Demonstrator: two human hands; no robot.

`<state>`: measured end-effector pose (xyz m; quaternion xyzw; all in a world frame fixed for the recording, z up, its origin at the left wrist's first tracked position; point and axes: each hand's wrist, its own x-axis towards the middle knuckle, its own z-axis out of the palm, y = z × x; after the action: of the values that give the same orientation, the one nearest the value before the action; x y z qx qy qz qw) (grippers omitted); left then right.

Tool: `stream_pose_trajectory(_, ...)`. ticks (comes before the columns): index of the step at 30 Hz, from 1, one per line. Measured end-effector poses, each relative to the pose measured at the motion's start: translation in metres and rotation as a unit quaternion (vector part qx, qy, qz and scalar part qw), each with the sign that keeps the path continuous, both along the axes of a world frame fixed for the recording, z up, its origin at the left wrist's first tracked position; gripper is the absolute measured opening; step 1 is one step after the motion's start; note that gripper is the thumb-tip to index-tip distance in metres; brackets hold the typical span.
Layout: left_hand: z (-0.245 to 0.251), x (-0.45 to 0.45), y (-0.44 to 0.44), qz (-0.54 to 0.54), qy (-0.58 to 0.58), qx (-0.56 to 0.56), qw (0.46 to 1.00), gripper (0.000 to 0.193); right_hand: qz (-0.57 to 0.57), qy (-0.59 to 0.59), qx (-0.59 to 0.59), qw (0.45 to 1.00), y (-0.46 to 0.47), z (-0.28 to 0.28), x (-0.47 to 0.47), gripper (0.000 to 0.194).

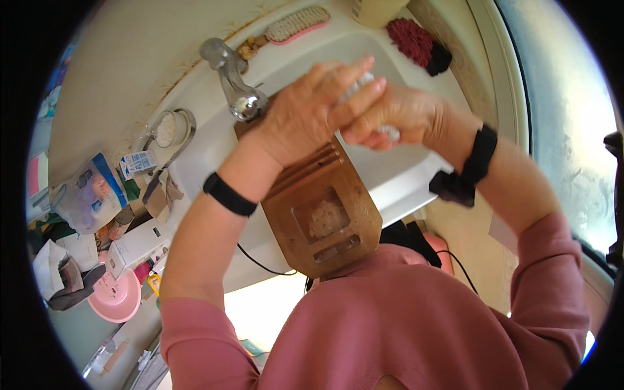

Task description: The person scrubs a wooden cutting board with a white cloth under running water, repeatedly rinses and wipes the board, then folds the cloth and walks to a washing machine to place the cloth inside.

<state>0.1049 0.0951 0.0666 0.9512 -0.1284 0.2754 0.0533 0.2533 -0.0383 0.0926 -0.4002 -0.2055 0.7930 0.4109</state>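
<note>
Over the sink, my left hand [312, 105] and my right hand [402, 114] press together around a small white cloth [360, 84]. Fingers hide most of the cloth, and only bits of it show between them and under the right palm. Below the hands a brown washboard [368, 209] slopes from the white sink [390, 195] towards my body. Its ridges lie near my left wrist, and a recessed soap tray [321, 217] with pale residue is at its near end. Both wrists wear black bands.
A chrome faucet [239, 92] stands left of my left hand. A scrub brush [298, 24] lies on the back rim, and a dark red scrubber [412, 44] sits at the right corner. Left are a cup of white powder [168, 129], a plastic bag [90, 197] and a pink basin [119, 297].
</note>
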Motion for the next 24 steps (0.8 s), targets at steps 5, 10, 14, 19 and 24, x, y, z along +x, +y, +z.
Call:
stream_pose_trajectory(5, 0.015, 0.032, 0.01, 0.025, 0.008, 0.006, 1.0, 0.056, 0.049, -0.202, -0.017, 0.978, 0.018, 0.029, 0.017, 0.017)
stream_pose_trajectory(10, 0.0, 0.051, 0.011, 0.097, 0.054, 0.019, 0.994, 0.031, 0.04, -0.415, -0.026, 0.909, 0.026, 0.018, 0.02, 0.028)
stream_pose_trajectory(14, -0.008, 0.06, 0.005, 0.161, 0.145, 0.002, 0.976, 0.026, 0.055, -0.516, -0.037, 0.854, 0.034, 0.001, 0.024, 0.022)
stream_pose_trajectory(19, 0.005, 0.074, -0.003, 0.272, 0.313, -0.023, 0.909, 0.03, 0.128, -0.723, 0.136, 0.665, 0.056, -0.036, 0.037, 0.022)
stream_pose_trajectory(24, 0.001, 0.069, 0.002, 0.32, 0.306, -0.102, 0.891, 0.028, 0.082, -0.76, 0.119, 0.633, 0.053, -0.019, 0.028, 0.02)
